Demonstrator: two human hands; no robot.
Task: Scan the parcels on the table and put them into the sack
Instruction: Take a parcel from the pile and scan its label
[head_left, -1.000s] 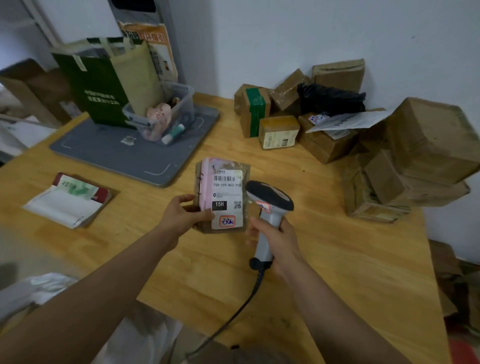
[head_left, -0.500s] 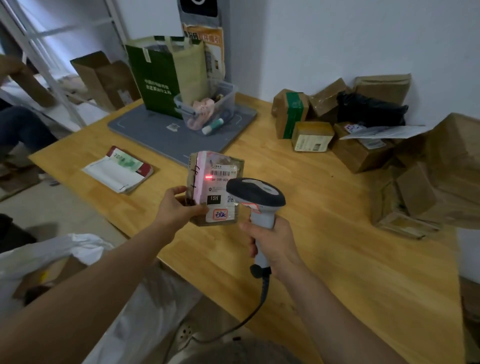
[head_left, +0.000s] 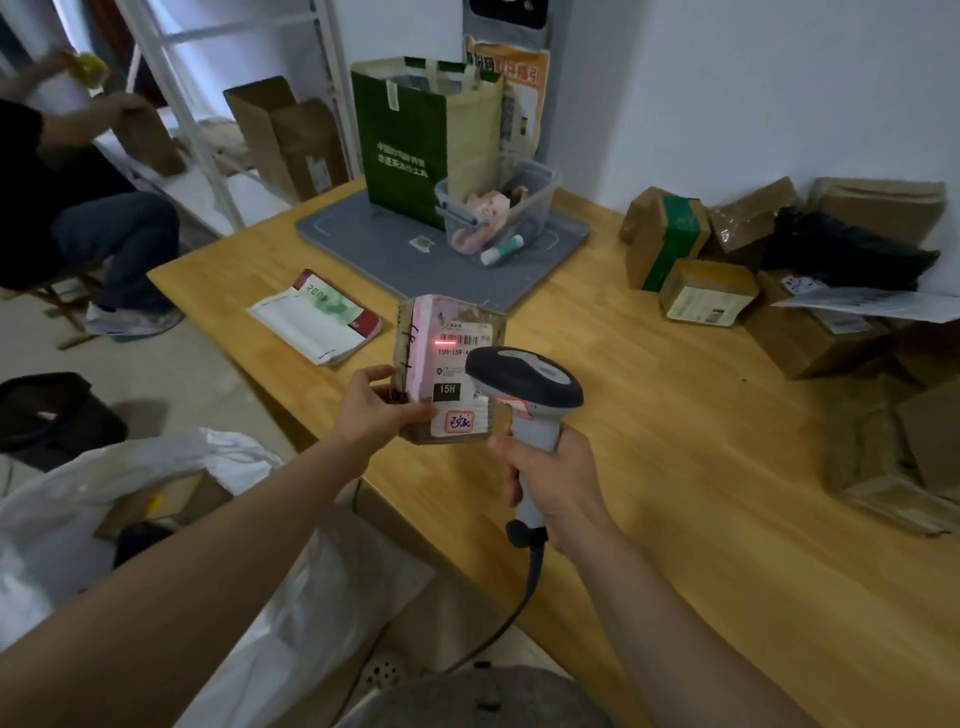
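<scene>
Across centre and right, a wooden table (head_left: 675, 493). At lower left, beside its edge, a white sack (head_left: 171, 452), mouth agape, a brown box (head_left: 156, 501) inside. Heaped toward the right edge of the frame, brown parcels (head_left: 810, 332). At centre, held upright above the table, one labelled parcel (head_left: 462, 358), pinched at its lower left corner by the left hand (head_left: 374, 410), thumb on front. Just right of it, a scanner (head_left: 524, 384), handle wrapped by the right hand (head_left: 561, 478), fingers curled round; red line (head_left: 445, 342) on the barcode.

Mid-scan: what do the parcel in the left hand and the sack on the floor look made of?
The parcel: brown cardboard, seemingly, its faces slightly glossy as if taped, with a white paper label. The sack: thin white plastic, probably woven; it slumps in soft, faintly shiny folds.
</scene>
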